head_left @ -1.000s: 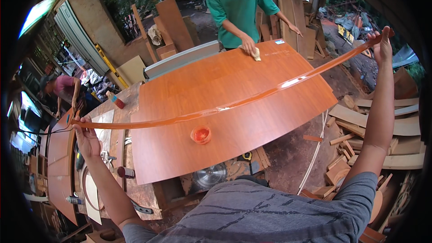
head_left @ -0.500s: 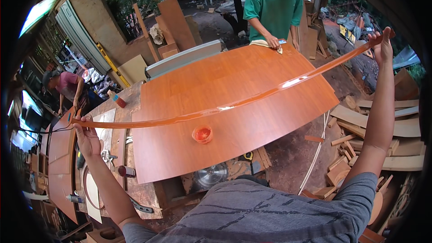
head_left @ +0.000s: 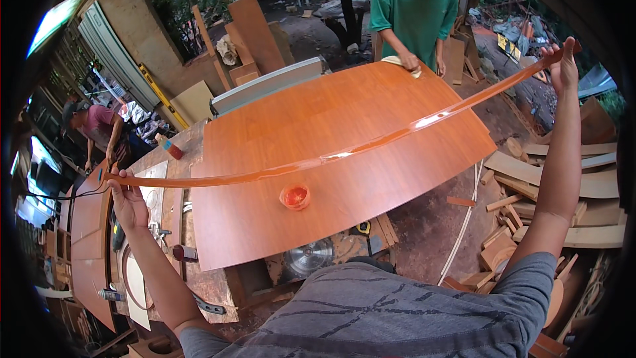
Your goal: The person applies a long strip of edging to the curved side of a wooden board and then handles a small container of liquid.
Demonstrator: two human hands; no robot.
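Observation:
A long, thin strip (head_left: 371, 146) of glossy orange-brown edging stretches between my two raised hands. My left hand (head_left: 130, 204) pinches its left end, and my right hand (head_left: 563, 69) grips the far right end up high. The strip sags in the middle and crosses in front of a large reddish-brown wood panel (head_left: 265, 225). On that panel stands a small clear tub (head_left: 295, 196) with orange-red stuff in it. At the panel's far edge a co-worker in a green shirt (head_left: 414, 13) presses a pale cloth (head_left: 402, 64) on the surface.
A circular saw blade (head_left: 310, 256) and a tape measure (head_left: 363, 228) lie by the panel's near edge. Bottles, including one with red liquid (head_left: 169, 146), stand at the left. Wood offcuts (head_left: 530, 205) pile up at the right. Another person (head_left: 99, 126) bends over at far left.
The co-worker's hand and cloth have shifted slightly along the far edge of the panel. My hands hold the strip much as before; the view has moved a little.

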